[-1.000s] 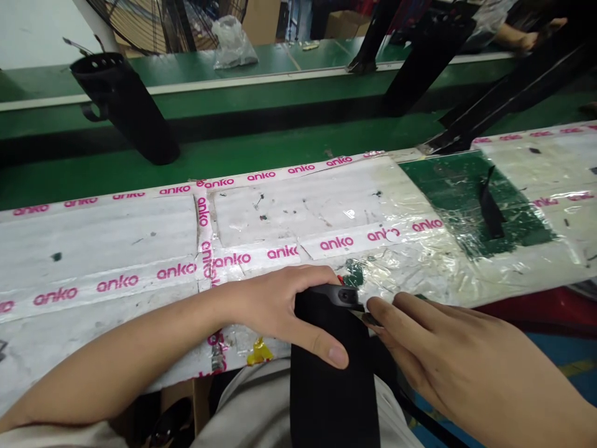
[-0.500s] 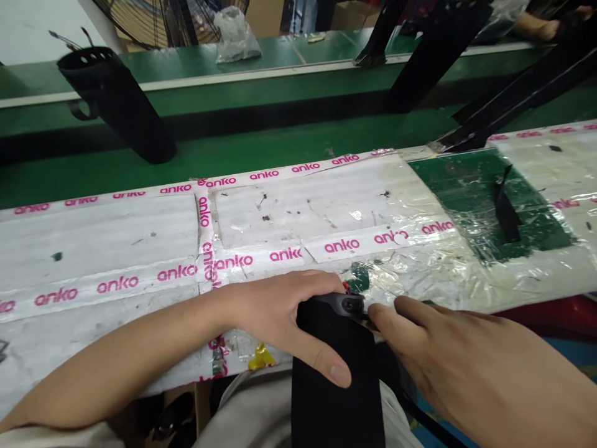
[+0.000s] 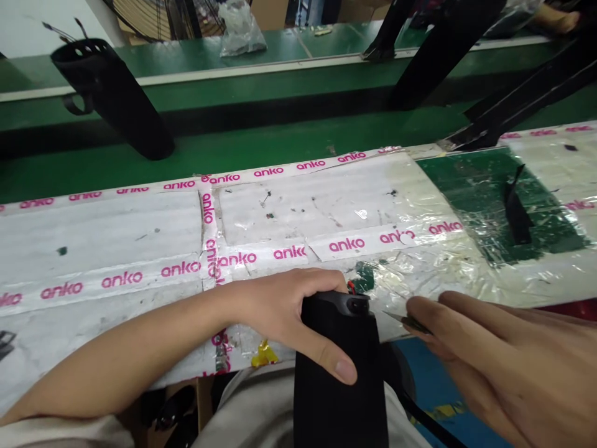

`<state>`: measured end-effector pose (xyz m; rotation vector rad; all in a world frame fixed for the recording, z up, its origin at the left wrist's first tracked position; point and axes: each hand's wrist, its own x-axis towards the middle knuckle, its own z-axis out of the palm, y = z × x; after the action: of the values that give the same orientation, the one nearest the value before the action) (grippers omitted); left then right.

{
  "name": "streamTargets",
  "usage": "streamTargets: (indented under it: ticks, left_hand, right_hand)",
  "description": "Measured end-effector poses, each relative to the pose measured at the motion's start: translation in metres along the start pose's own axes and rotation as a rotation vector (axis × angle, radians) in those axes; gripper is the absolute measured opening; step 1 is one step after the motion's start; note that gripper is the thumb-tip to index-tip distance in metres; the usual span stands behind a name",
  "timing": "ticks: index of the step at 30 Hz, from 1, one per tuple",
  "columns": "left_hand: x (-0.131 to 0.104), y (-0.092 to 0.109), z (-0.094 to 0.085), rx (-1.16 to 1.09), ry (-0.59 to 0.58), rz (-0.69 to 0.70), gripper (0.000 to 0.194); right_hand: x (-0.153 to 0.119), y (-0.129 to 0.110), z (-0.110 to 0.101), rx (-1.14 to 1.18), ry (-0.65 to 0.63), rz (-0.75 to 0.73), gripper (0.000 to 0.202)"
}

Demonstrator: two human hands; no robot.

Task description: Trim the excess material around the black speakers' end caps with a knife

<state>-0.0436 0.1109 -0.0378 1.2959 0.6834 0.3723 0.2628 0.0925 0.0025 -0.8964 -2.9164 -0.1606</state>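
My left hand (image 3: 298, 317) is wrapped round the upper end of a black sleeve-like piece (image 3: 340, 379), thumb across its front. A dark grey fitting (image 3: 357, 304) with a hole sits at the top of that piece, and a short red wire (image 3: 351, 287) sticks out behind it. To the right, my right hand (image 3: 466, 336) grips a thin pointed metal tool (image 3: 396, 316). Its tip points left towards the fitting, with a gap between them. The tool's handle is mostly hidden by my fingers.
The taped white work surface (image 3: 280, 211) has a green patch holding a black strip (image 3: 517, 211). Beyond it, a black tube (image 3: 116, 99) with wires lies on the green bench. More black pieces (image 3: 448, 50) and a plastic bag (image 3: 240, 28) are farther back. Another person's hand (image 3: 557, 18) shows top right.
My right hand has moved right, away from the fitting, and the tool's pointed tip now shows. My left hand still holds the black piece. The view has shifted slightly.
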Motion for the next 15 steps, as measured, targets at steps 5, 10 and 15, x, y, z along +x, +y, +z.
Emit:
streamTargets:
  ticks: [5, 10, 15]
  left_hand:
    - [0.003, 0.002, 0.006, 0.074, 0.052, -0.032, 0.060]
    - [0.006, 0.000, 0.008, 0.101, 0.071, -0.016, 0.061]
    - [0.006, -0.001, 0.009, 0.084, 0.083, 0.000, 0.063]
  right_hand:
    - [0.003, -0.022, -0.002, 0.015, -0.050, 0.040, 0.039]
    - [0.010, -0.032, -0.005, -0.038, -0.055, 0.035, 0.042]
    - [0.005, -0.030, -0.002, -0.042, -0.088, 0.038, 0.053]
